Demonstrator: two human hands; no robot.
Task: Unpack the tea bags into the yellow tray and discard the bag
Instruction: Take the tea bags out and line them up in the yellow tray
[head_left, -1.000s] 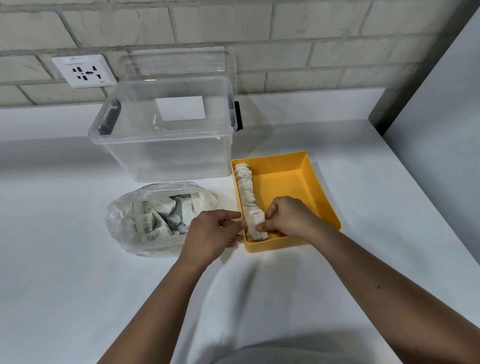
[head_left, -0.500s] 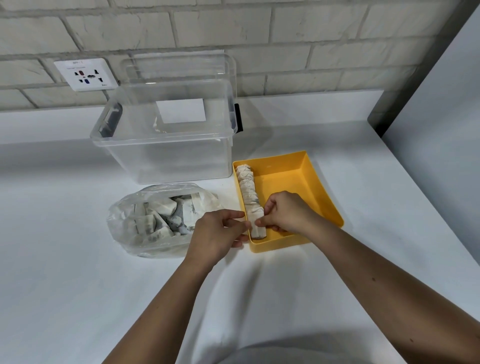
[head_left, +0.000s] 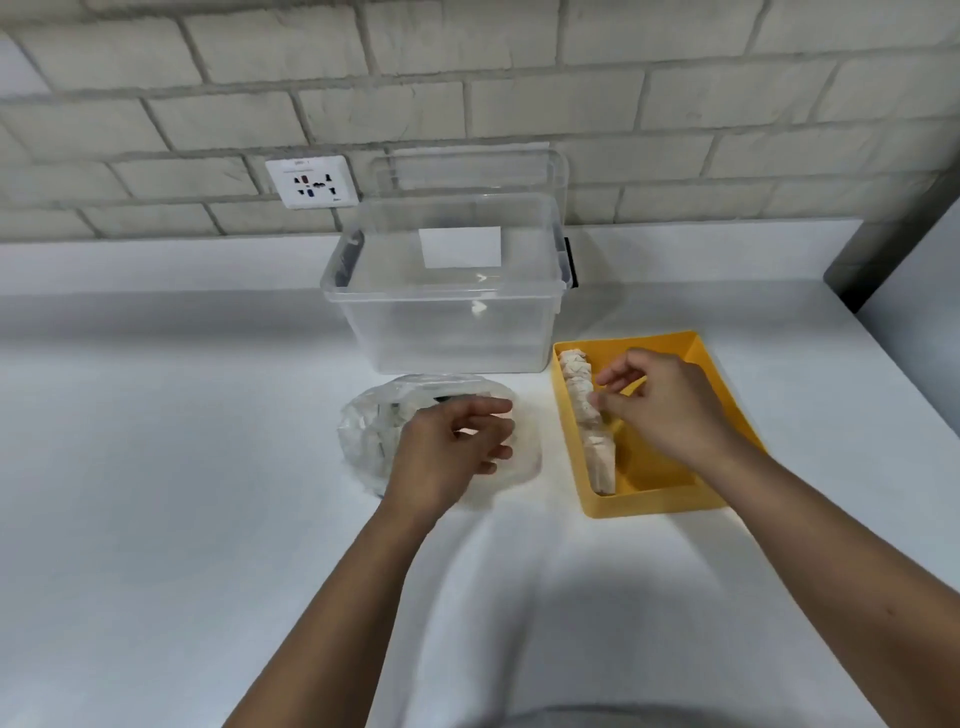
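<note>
Two hands mid-way through moving tea bags from a bag to a tray.

The step in hand looks like unpacking. A single row of tea bags (head_left: 597, 447) lies along the left wall of the yellow tray (head_left: 654, 501), right of centre. The right hand (head_left: 660, 410) hovers over that row with its fingertips close together; blur hides whether it pinches one. The left hand (head_left: 447, 457), fingers loosely curled and holding nothing, is above the plastic bag (head_left: 363, 441) at centre, which holds more tea bags. The next move probably calls for reaching into the bag's opening. A clear storage box (head_left: 441, 332) stands behind, close to both, on the white tabletop (head_left: 156, 467). A wall socket (head_left: 311, 182) sits at upper left.
</note>
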